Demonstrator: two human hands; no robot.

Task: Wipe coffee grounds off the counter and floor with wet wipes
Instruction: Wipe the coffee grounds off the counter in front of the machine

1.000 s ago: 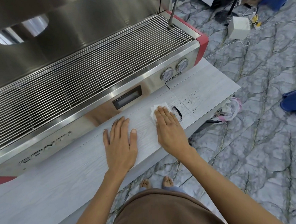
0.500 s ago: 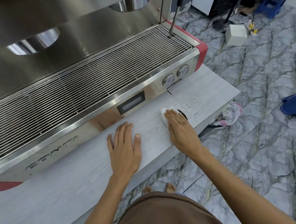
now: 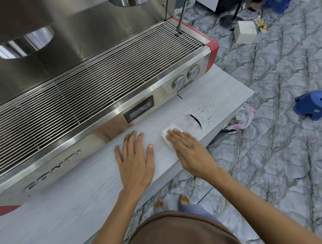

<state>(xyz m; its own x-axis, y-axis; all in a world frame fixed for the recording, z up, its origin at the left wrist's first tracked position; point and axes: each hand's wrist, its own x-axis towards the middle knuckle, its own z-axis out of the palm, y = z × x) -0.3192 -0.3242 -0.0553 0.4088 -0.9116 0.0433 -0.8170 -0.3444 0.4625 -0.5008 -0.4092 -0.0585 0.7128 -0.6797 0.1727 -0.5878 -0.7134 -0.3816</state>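
Observation:
My right hand lies flat on a white wet wipe, pressing it onto the pale wood-grain counter; only the wipe's far and left edges show past my fingers. Just beyond the fingertips a dark ridge of coffee grounds lies in a curved line, a short gap away from the wipe. Finer scattered grounds speckle the counter farther right. My left hand rests palm down on the counter, fingers spread, holding nothing.
A large steel espresso machine with a grille drip tray fills the counter behind my hands. The counter's right end drops to a marbled floor with a blue stool, a white box, cables and a crumpled bag.
My right hand has drawn the wipe back toward me and leftward, leaving the ridge of grounds exposed beyond the fingertips. My left hand has stayed flat on the counter.

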